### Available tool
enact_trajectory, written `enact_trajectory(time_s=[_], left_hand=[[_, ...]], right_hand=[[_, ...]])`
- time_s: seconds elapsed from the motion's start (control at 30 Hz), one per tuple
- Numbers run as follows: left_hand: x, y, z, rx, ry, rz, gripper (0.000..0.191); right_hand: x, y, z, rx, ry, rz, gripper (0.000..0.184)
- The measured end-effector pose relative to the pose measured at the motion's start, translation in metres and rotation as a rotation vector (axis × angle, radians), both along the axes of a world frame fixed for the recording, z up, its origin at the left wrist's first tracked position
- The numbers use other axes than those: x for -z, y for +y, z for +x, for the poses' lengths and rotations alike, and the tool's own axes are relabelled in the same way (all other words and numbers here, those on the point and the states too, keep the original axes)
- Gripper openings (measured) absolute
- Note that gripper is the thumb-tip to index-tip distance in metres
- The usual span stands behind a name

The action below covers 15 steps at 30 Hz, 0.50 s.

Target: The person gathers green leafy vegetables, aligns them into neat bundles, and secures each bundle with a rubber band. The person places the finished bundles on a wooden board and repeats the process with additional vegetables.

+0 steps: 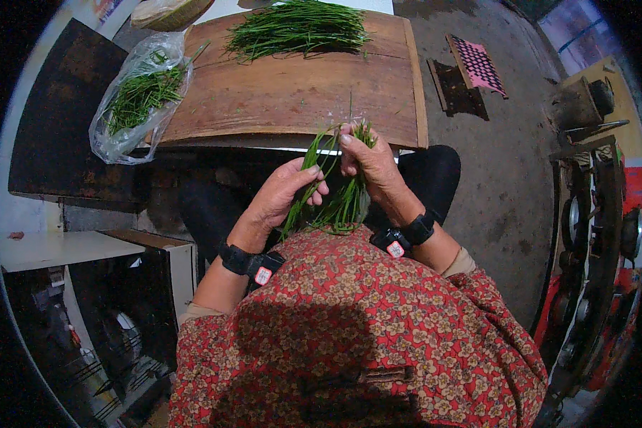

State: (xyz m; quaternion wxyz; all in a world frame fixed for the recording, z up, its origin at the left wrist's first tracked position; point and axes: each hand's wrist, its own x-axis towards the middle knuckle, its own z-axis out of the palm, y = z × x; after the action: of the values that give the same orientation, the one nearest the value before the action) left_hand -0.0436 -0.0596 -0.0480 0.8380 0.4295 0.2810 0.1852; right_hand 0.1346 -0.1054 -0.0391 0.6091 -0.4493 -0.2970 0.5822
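Thin green stalks, which look like garlic chives (pixel 311 155), hang from the fingers of my left hand (pixel 290 190), pinched between thumb and forefinger. My right hand (pixel 372 160) grips a bunch of the same stalks (pixel 348 200), their ends sticking up past the fingers and the rest hanging towards my lap. Both hands are close together at the near edge of a wooden board (pixel 299 101). On the board's far side lies a large pile of green stalks (pixel 302 29). A clear plastic bag (pixel 131 142) with loose greens (pixel 144 96) rests at the board's left edge.
A dark panel (pixel 64 123) stands left of the bag, above a white cabinet (pixel 75 249). A woven basket (pixel 179 13) is at the upper left. On the floor to the right is a low stool with a pink and black woven top (pixel 476 61). Shelves with pots (pixel 575 219) line the right side.
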Motion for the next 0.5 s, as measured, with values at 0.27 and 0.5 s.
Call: enact_trajectory(time_s=[0.27,0.5], left_hand=[[0.0,-0.0007,-0.0002,0.016,0.001,-0.032,0.02],[0.0023,-0.0008,-0.0022,0.01,-0.05,-0.11,0.022]], right_hand=[[0.002,0.0003,0.0005,-0.016,-0.005,0.009,0.018],[0.0033,-0.0004,0.0008,0.043,0.025,-0.044,0.015]])
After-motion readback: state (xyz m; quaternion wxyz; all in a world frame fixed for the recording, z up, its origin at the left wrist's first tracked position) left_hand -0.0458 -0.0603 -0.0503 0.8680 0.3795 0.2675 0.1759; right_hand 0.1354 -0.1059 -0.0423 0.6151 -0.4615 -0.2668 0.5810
